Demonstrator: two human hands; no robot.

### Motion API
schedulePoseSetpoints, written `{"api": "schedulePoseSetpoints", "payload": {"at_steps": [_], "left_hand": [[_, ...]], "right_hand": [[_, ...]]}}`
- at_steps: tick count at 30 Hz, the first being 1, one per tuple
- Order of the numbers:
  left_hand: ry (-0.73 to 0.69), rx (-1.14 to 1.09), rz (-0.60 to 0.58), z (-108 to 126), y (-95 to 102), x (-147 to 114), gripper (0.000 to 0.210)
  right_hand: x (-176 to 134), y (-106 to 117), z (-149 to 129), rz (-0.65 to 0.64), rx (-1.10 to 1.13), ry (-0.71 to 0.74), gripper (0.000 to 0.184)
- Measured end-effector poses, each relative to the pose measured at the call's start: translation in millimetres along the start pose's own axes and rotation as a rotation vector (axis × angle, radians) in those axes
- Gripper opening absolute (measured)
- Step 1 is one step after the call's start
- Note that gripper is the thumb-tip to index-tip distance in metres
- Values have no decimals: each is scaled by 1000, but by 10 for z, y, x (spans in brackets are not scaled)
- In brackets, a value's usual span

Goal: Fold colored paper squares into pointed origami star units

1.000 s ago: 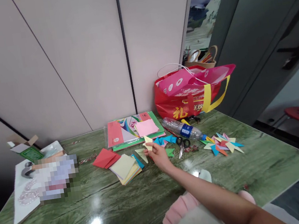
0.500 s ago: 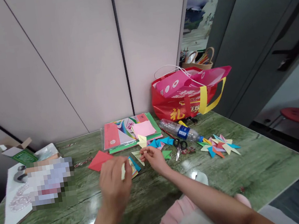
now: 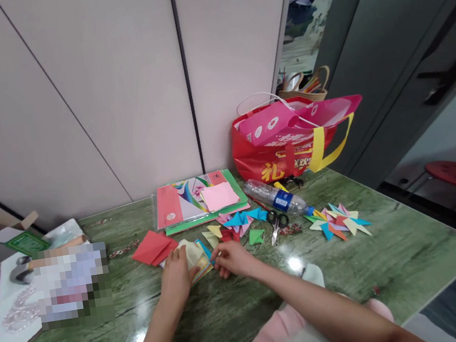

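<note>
My left hand [image 3: 176, 274] rests at the near left of a small stack of coloured paper. Its thumb and fingers are closed on a pale yellow paper [image 3: 190, 247] at the top of this stack. At the stack's right side, my right hand [image 3: 235, 258] has its fingers curled into a pinch. The fingertips meet the edge of a blue paper [image 3: 204, 251], and whatever is between them is hidden. Red paper squares [image 3: 154, 247] lie just left of the stack. Behind my right hand are pale yellow folded pieces [image 3: 212, 235] and a green folded piece [image 3: 256, 236].
Blue and pink folded pieces [image 3: 241, 218], scissors [image 3: 277, 225], a plastic bottle [image 3: 279, 197] and a multicoloured paper star [image 3: 340, 221] lie to the right. Paper packs [image 3: 173, 205] are by the wall, with a red bag [image 3: 288, 145] beside them. A green box [image 3: 27, 242] stands left.
My left hand has come down onto the stack with the pale yellow paper. My right hand has drawn back from the pale folded pieces to the stack's right edge.
</note>
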State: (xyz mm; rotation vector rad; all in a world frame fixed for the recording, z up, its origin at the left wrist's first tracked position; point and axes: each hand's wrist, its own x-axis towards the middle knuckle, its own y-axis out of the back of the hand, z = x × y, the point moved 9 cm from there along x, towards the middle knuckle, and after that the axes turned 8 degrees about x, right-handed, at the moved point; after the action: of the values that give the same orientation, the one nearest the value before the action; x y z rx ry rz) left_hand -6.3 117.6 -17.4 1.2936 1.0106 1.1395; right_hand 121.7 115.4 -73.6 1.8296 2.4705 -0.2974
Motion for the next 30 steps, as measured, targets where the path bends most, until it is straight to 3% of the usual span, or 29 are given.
{"api": "schedulePoseSetpoints", "payload": {"at_steps": [8, 12, 20, 23, 26, 30], "left_hand": [[18, -35, -66, -2, -18, -11, 27], [6, -67, -86, -25, -50, -6, 16], [-25, -167, -115, -71, -47, 20, 13], [-32, -219, -114, -69, -9, 25, 10], [-33, -297, -86, -62, 29, 29, 12], [-13, -446, -17, -67, 83, 31, 13]], "right_hand": [[-175, -216, -98, -164, -254, 21, 22], [-187, -226, -147, -183, -328, 41, 22], [-143, -244, -79, -185, -395, 21, 15], [-138, -295, -271, -163, -418, 33, 12], [-158, -428, -654, -125, -446, 79, 12], [-212, -656, -1203, -57, -433, 303, 13]]}}
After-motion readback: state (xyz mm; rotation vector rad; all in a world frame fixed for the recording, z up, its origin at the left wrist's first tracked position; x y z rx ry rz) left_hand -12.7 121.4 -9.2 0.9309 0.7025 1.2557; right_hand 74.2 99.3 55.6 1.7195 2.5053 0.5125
